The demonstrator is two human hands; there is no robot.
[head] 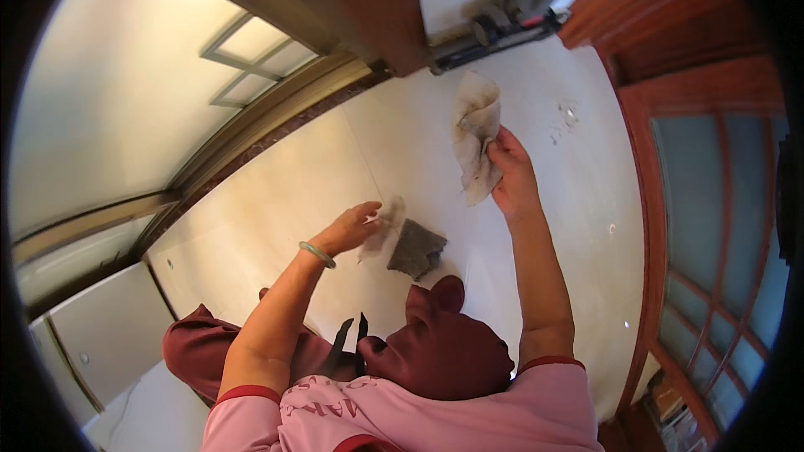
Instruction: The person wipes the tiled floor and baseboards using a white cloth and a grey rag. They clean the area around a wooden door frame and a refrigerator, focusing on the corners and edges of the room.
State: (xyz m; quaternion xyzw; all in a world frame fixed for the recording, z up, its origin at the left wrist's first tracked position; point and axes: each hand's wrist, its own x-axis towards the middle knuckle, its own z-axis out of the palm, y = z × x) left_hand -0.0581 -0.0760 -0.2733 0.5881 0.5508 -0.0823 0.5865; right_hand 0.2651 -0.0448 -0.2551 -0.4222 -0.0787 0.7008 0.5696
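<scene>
My right hand (514,169) pinches a crumpled, dirty whitish cloth or wipe (477,132), which hangs above the pale floor. To the left, my left hand (353,226) hovers with its fingers apart by a thin, translucent soiled wipe (384,229); whether the fingertips touch it is hard to tell. A dark grey cloth or pad with a ragged edge (416,250) lies beside that wipe, in front of my bent knees.
Dark specks (567,114) mark the floor beyond my right hand. A frosted sliding door with its floor track (251,144) runs along the left. On the right stands a wooden door frame (644,220) with glass panes. Dark items (496,28) lie at the far doorway.
</scene>
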